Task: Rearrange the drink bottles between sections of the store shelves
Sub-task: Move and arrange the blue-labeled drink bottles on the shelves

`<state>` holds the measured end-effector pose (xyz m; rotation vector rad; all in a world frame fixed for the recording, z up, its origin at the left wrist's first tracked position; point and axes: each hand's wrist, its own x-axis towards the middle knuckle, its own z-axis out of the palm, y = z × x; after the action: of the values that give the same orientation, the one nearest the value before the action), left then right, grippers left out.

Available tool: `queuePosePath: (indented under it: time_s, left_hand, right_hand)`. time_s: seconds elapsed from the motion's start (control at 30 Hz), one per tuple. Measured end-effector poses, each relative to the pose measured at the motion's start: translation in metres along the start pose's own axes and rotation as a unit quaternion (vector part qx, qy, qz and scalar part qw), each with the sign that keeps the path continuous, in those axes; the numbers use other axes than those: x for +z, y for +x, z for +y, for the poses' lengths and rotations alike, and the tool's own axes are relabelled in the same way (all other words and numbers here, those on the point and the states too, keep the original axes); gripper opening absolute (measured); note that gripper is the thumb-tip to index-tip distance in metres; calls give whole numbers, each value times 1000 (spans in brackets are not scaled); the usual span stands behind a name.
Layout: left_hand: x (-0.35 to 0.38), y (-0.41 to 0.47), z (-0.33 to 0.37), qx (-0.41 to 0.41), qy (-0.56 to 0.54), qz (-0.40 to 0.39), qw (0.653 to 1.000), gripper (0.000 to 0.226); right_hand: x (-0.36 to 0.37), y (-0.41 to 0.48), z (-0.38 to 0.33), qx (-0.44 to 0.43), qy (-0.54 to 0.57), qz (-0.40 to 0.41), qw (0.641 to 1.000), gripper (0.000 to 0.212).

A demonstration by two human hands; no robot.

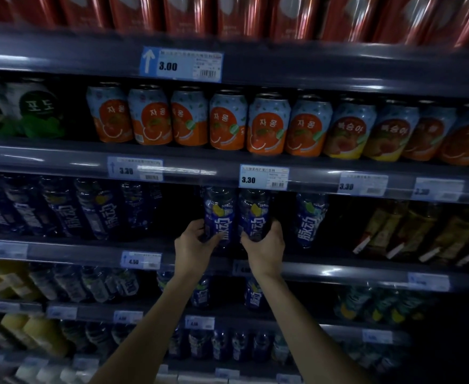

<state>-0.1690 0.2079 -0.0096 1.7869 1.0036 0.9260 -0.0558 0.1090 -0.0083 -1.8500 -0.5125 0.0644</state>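
Two dark blue drink bottles with white lettering and a yellow fruit mark stand upright side by side in the middle of the third shelf. My left hand [193, 245] grips the lower part of the left bottle [219, 214]. My right hand [265, 246] grips the lower part of the right bottle [255, 214]. Whether the bottle bases rest on the shelf is hidden by my hands. A third blue bottle [309, 220] stands alone just to the right. Several more of the same bottles [61, 209] lean in a row at the left of this shelf.
The shelf rail [338, 187] with price tags hangs just above the bottle tops. Orange and peach cans [227, 123] fill the shelf above. Tan packaged drinks [410, 234] lie at the right. Dark gaps flank the held bottles. Lower shelves hold more blue bottles [200, 292].
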Motion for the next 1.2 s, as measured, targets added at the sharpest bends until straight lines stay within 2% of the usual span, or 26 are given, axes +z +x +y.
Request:
queuePosePath:
  time_s: [0.47, 0.7, 1.2]
  left_hand:
    - [-2, -2, 2, 9, 2, -18, 1000, 52]
    - [-11, -15, 0, 7, 4, 8, 1000, 69]
    - [-46, -61, -26, -10, 15, 9, 1000, 54]
  right_hand:
    - [-1, -10, 3, 12, 15, -12, 1000, 85]
    - [-13, -28, 10, -6, 27, -17, 999, 72]
    - [-23, -71, 15, -33, 35, -18, 999, 58]
